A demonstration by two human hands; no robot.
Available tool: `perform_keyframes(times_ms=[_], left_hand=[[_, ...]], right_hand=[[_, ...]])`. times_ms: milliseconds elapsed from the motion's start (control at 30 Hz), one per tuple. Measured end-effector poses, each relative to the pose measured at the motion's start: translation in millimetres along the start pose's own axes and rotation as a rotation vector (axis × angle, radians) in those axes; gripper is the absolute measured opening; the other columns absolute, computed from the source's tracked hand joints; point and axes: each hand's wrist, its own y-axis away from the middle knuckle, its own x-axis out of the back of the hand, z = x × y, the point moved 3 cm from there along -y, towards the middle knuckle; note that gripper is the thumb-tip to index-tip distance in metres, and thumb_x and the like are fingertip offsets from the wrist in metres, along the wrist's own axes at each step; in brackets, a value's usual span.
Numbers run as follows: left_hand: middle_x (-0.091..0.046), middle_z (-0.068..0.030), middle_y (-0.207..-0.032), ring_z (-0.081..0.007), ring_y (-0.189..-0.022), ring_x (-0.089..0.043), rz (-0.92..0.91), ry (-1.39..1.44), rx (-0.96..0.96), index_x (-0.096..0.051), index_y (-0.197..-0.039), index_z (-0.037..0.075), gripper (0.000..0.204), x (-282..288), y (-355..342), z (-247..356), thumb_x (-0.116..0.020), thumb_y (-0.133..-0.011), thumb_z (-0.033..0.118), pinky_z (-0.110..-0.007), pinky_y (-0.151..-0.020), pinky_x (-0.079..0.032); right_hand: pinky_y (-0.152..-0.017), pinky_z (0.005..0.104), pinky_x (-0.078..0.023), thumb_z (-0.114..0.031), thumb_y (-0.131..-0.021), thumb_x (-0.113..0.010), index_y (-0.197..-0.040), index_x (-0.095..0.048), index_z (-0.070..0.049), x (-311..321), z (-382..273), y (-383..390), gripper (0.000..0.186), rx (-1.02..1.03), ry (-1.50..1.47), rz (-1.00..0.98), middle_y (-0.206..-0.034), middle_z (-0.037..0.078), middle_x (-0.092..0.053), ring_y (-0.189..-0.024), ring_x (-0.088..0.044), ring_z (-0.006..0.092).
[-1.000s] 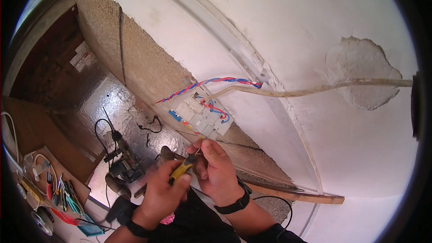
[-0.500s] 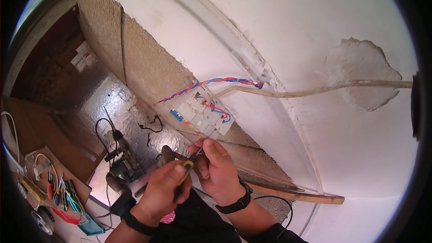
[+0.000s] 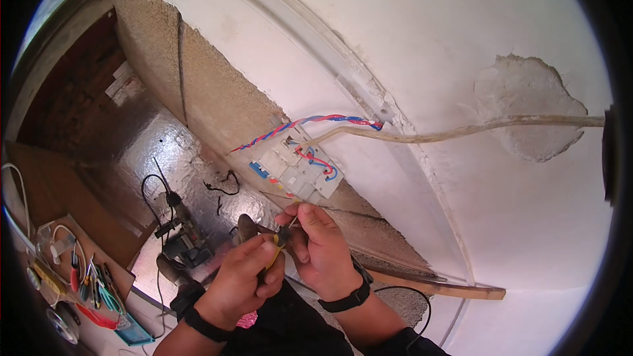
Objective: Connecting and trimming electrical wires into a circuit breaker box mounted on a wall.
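Note:
My left hand is closed round a screwdriver with a yellow and black handle. The thin shaft points up and to the right, into the fingers of my right hand. Thumb and fingers of that hand are pinched together at the shaft's end; whatever small thing they hold is hidden. Just beyond my hands, a white electrical breaker panel with a blue switch and short red and blue wires sits against the wall. A twisted red and blue wire pair and a beige cable run to it.
At the lower left, several hand tools lie on a board beside a teal tray. A black power tool rests on a shiny foil-like surface. A wooden strip runs along the wall's base, near a patch of rough plaster.
The screwdriver has turned a little in my left hand, and less of its yellow handle shows. My right hand keeps nearly the same place and pinch.

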Motion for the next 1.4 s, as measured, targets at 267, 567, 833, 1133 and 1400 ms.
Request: perform_keyframes(times_ms=[267,567,833,1133,1400], left_hand=[[-0.064,-0.0229,-0.081,-0.0359,-0.069,-0.068,0.401,-2.036,-1.043,-0.060,-0.119,0.002,0.032,-34,4,23,-0.073,-0.092,0.014,-0.042,-0.061,-0.054],[-0.061,-0.0092,-0.077,-0.0207,-0.058,-0.058,0.253,-0.424,-0.155,-0.058,-0.116,0.002,0.020,-14,-1,1,-0.060,-0.102,0.016,-0.030,-0.051,-0.045],[-0.064,-0.0120,-0.080,-0.0285,-0.060,-0.064,0.335,-1.606,-0.957,-0.058,-0.115,0.002,0.028,-19,-4,7,-0.070,-0.094,0.017,-0.035,-0.052,-0.048],[-0.062,-0.0048,-0.079,-0.0152,-0.055,-0.055,0.351,-0.571,-0.185,-0.058,-0.114,0.000,0.024,-26,-5,0,-0.061,-0.103,0.021,-0.028,-0.049,-0.042],[-0.060,-0.0051,-0.073,-0.0109,-0.060,-0.054,0.285,-0.677,-0.283,-0.059,-0.112,-0.001,0.024,-19,-12,3,-0.061,-0.104,0.021,-0.027,-0.050,-0.041]], right_hand=[[-0.047,0.0212,-0.031,-0.031,-0.107,-0.058,-0.109,-0.067,-0.005,-10,3,-1,0.028,0.014,-0.012,-0.002,-0.105,0.012,-0.073,-0.049,-0.041,0.0051],[-0.046,0.0206,-0.032,-0.030,-0.106,-0.059,-0.111,-0.067,-0.003,-2,-5,2,0.030,-0.010,0.009,0.038,-0.104,0.013,-0.073,-0.048,-0.041,0.0051],[-0.046,0.0194,-0.032,-0.030,-0.107,-0.058,-0.111,-0.068,-0.002,-2,-4,2,0.031,-0.004,0.113,0.019,-0.103,0.013,-0.074,-0.049,-0.042,0.0041],[-0.049,0.0217,-0.036,-0.031,-0.105,-0.059,-0.106,-0.068,-0.003,-3,-10,3,0.029,-0.020,0.097,0.083,-0.102,0.014,-0.074,-0.047,-0.041,0.0076],[-0.047,0.0200,-0.035,-0.031,-0.106,-0.058,-0.108,-0.069,-0.002,0,-5,2,0.031,-0.009,0.160,-0.016,-0.106,0.016,-0.074,-0.050,-0.045,0.0062]])
